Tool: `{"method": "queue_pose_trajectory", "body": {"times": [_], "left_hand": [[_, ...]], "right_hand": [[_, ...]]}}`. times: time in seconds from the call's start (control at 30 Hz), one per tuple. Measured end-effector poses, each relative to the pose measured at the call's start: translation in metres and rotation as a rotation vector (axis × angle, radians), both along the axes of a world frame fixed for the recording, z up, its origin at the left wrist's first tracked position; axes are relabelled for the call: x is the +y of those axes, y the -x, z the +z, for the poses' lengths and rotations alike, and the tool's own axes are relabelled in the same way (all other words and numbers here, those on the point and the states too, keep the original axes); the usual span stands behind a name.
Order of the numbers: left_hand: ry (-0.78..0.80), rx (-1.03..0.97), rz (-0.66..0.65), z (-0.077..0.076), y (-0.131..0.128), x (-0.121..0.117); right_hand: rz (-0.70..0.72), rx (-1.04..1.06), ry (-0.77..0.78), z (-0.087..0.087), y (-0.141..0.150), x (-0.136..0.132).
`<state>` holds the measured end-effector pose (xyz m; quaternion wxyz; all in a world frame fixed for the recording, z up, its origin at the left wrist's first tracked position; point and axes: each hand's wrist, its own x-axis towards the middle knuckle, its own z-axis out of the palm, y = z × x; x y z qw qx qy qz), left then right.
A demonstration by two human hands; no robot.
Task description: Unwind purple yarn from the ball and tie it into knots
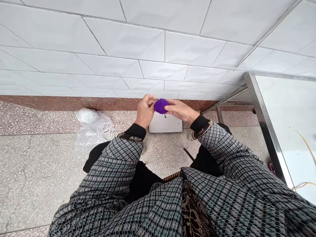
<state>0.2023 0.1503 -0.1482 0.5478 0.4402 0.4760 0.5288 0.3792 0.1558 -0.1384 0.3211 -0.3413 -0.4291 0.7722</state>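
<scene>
A small ball of purple yarn (pixel 161 106) is held up in front of me at the middle of the head view. My right hand (pixel 182 110) grips it from the right, thumb laid across its front and fingers behind. On the other side, my left hand (pixel 145 111) is closed with bent fingers against the ball's left edge; some of its fingertips are hidden. A short purple yarn end hangs below the ball. Beneath both hands, a pale flat box or board (pixel 165 123) with a dark edge lies on the floor.
To the left, a ball of white yarn (pixel 86 115) lies beside a clear plastic bag (pixel 90 133) and loose white strands (pixel 109 129). A metal-framed table (pixel 265 121) stands at right, with a yellow cord (pixel 306 144) on it. White tiled wall (pixel 148 42) rises ahead.
</scene>
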Motion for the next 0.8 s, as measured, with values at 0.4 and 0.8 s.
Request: {"method": "queue_pose_trajectory", "body": {"times": [0.4, 0.8], "left_hand": [[0.038, 0.025, -0.061, -0.003, 0.002, 0.001], [0.264, 0.140, -0.396, 0.010, 0.008, -0.011]], "right_hand": [[-0.078, -0.042, -0.116, 0.001, -0.003, 0.003], [-0.386, -0.186, -0.114, -0.007, 0.003, 0.022]]}}
